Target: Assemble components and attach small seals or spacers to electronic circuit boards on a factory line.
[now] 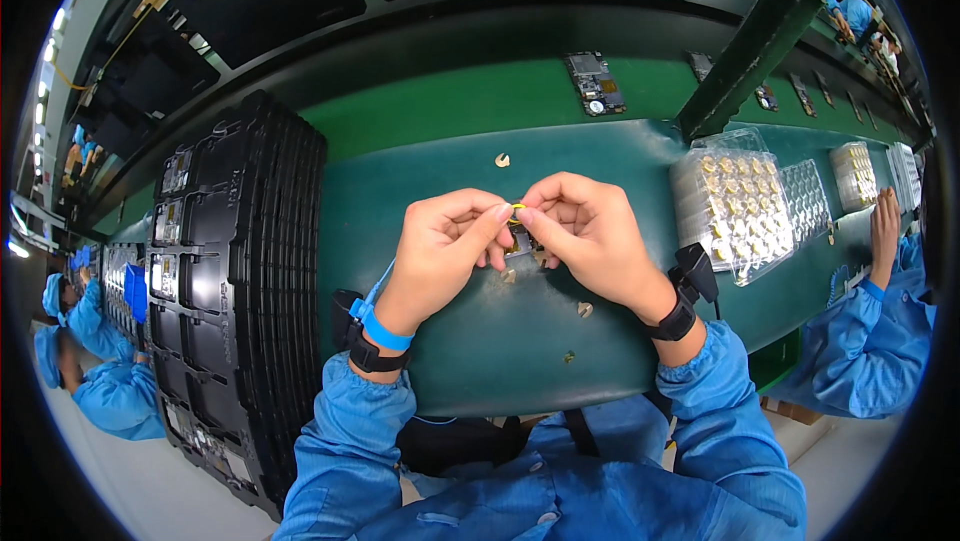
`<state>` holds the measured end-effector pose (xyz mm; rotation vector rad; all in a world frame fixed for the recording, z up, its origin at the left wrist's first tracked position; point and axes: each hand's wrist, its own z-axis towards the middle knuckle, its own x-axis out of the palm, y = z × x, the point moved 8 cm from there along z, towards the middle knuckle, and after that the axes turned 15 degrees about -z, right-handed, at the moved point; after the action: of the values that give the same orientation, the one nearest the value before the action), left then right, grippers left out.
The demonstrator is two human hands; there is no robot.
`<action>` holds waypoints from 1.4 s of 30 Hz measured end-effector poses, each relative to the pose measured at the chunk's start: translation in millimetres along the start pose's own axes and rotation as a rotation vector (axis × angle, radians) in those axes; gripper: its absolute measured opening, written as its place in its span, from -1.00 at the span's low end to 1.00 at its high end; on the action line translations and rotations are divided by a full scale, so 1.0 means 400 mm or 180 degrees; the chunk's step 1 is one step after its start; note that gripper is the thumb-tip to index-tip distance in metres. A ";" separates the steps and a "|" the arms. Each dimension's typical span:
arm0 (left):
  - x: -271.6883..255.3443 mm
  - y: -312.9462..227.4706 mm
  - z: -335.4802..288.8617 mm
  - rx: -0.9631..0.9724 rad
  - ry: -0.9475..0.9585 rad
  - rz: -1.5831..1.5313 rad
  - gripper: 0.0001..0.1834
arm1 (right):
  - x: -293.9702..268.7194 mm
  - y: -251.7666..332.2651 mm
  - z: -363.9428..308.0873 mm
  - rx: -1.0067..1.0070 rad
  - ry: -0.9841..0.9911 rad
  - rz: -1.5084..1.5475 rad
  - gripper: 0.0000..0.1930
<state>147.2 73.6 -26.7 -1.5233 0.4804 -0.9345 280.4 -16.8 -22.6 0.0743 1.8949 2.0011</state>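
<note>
My left hand (pixel 450 234) and my right hand (pixel 588 238) meet over the middle of the green work mat (pixel 480 361). Thumbs and forefingers of both are pinched on a small round yellow-edged piece (pixel 516 209), partly hidden by the fingertips. Right below it lies a small circuit board (pixel 519 241), mostly covered by my hands; whether my other fingers touch it I cannot tell. Small pale tabbed pieces lie about the mat: one beyond my hands (pixel 503 160), one just below them (pixel 509 276), and another nearer me (pixel 585 310).
A tall stack of black trays (pixel 225 281) stands at left. Clear blister trays (pixel 735 201) with round yellowish pieces sit right, beside a green post (pixel 755 51). Circuit boards (pixel 595 83) lie on the green strip (pixel 450 106) beyond. A co-worker's hand (pixel 884 231) is at far right.
</note>
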 end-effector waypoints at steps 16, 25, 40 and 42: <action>-0.025 0.047 -0.002 0.1190 -0.0090 0.2629 -0.58 | -0.041 -0.024 -0.006 -0.0050 -0.0516 -0.2563 -0.95; -0.051 0.067 0.016 0.0407 0.0009 0.1840 -0.62 | -0.084 -0.117 0.039 -0.0192 -0.0356 -0.1633 -0.84; -0.019 0.038 0.036 0.0368 -0.0115 -0.0954 -0.76 | -0.012 -0.080 0.013 -0.0303 0.0235 0.0005 -0.87; 0.031 0.048 0.053 0.0362 0.0302 -0.1413 -0.76 | -0.063 -0.080 -0.011 -0.0269 -0.0235 -0.0119 -0.87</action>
<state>175.0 73.6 -40.5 -1.5137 0.1500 -1.3577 310.0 -28.2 -48.3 0.0879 1.7520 2.0222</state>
